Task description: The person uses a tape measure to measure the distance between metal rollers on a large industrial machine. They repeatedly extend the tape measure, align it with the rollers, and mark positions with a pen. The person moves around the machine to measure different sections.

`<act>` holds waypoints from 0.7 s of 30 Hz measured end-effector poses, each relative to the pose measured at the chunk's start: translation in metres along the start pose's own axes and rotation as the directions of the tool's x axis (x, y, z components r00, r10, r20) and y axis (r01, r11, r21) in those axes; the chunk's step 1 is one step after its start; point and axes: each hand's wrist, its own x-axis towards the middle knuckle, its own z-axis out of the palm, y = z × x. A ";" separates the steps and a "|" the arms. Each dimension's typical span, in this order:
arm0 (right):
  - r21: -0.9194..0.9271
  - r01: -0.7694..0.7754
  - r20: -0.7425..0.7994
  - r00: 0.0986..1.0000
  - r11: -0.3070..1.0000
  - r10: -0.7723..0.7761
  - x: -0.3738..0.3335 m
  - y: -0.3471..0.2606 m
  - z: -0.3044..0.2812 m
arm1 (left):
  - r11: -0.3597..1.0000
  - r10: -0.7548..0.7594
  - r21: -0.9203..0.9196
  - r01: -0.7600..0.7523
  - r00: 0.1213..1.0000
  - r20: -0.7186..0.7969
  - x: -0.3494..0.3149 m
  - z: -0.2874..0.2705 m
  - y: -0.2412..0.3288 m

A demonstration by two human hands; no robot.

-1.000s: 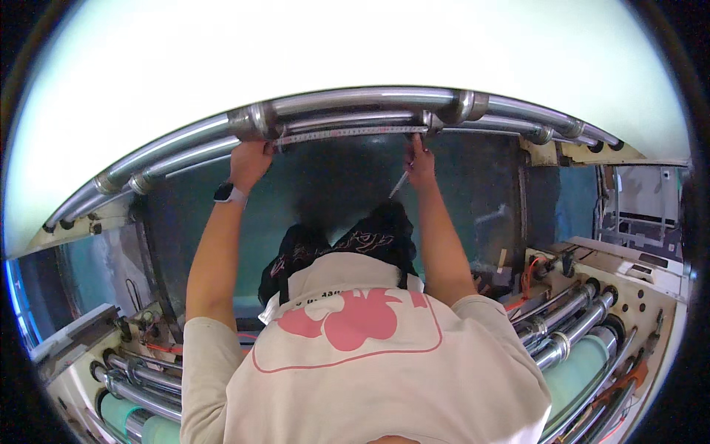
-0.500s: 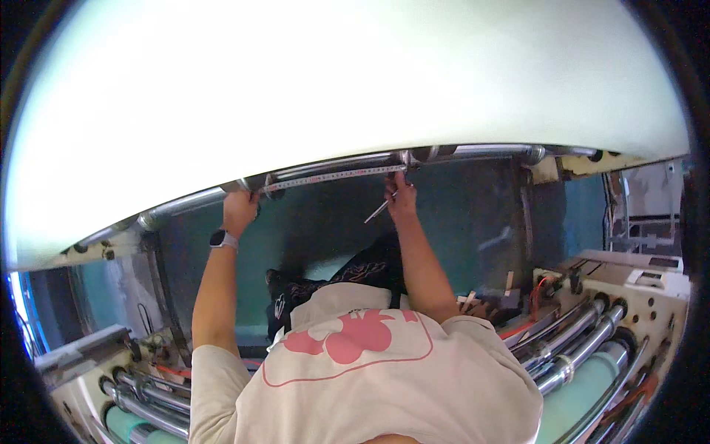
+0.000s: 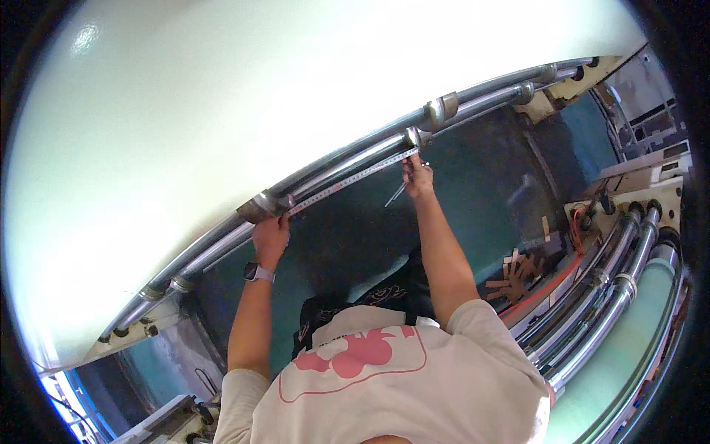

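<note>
A narrow pale measuring strip (image 3: 351, 180) spans the gap between the two hands, lying along the near side of a lower metal bar (image 3: 353, 167); whether it is a flexible tape or a stiff rule is hard to tell. It looks straight, probably because it is steadied at both ends, and it slants upward toward the right hand because the bar beside it slants the same way. The left hand (image 3: 271, 238) is curled closed at the strip's left end, its fingertips mostly hidden, just below a dark collar (image 3: 259, 206), whose edge likely gives those fingers a firm place to settle. The right hand (image 3: 418, 180) is partly closed, thumb and finger raised at the strip's other end, just under a shiny ring (image 3: 413, 138); its lower fingers are folded around a thin silver rod (image 3: 396, 192) that pokes out toward the left hand, a hold that seems to leave the thumb free for the strip. Beyond both hands, an upper metal bar (image 3: 355, 150) runs beside the lower one, under a broad white surface (image 3: 222, 96). A watch (image 3: 259, 272) sits on the left wrist, clear of the strip. Below and right of the right hand, flat tan pieces (image 3: 514, 275) lie scattered on the dark floor (image 3: 481, 192), near an orange hose (image 3: 543, 290) and a pale green roller (image 3: 621, 362).
</note>
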 end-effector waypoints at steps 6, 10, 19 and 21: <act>-0.013 0.016 -0.158 0.987 1.000 -0.018 -0.003 -0.005 0.012 | 0.994 0.038 -0.101 -0.044 0.998 -0.059 0.000 0.004 -0.004; -0.051 0.014 -0.157 0.987 0.999 -0.022 -0.006 -0.004 0.013 | 0.998 0.051 -0.035 -0.054 0.997 -0.063 -0.003 0.008 -0.009; -0.508 0.080 -0.032 0.993 0.858 -0.112 -0.039 -0.044 0.018 | 0.999 -0.017 -0.040 0.016 0.999 -0.028 -0.005 -0.005 0.000; -0.590 0.286 0.034 0.943 0.755 -0.330 -0.028 -0.046 0.003 | 0.997 -0.049 -0.054 0.050 0.999 0.009 0.000 -0.006 0.006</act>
